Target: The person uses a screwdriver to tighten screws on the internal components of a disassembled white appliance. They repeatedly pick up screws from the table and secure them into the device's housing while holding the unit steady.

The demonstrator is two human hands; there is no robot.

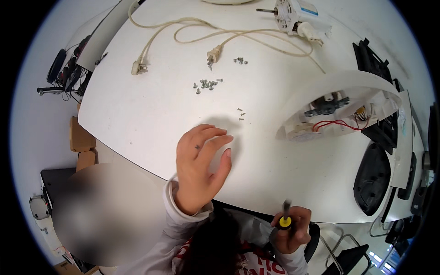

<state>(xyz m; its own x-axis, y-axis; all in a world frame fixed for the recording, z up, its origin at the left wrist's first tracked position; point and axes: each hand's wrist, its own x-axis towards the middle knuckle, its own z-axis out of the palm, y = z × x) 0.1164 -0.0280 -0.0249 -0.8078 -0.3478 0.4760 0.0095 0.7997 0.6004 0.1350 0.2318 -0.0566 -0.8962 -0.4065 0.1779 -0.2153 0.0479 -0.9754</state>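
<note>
Above the near side of the white table, my left hand [201, 160] is held with its fingers curved and apart. A small dark metallic bit shows at its fingers; whether it is a ring or a screw I cannot tell. Just beyond the fingertips lie three tiny screws [241, 114]. At the table's near edge my right hand [293, 231] is closed around a screwdriver [285, 222] with a black and yellow handle, its blurred shaft tilted up. Right of centre stands a curved white housing [357, 81] with red wires [337, 122] and a black bracket [327, 106] inside.
Two further screw piles [205, 85] [240, 60] lie farther back. Cream cords [192, 20] with plugs [214, 54] [137, 67] cross the far side. A motor [295, 16] with a shaft stands at far right. A black oval part [372, 178] lies near the right edge.
</note>
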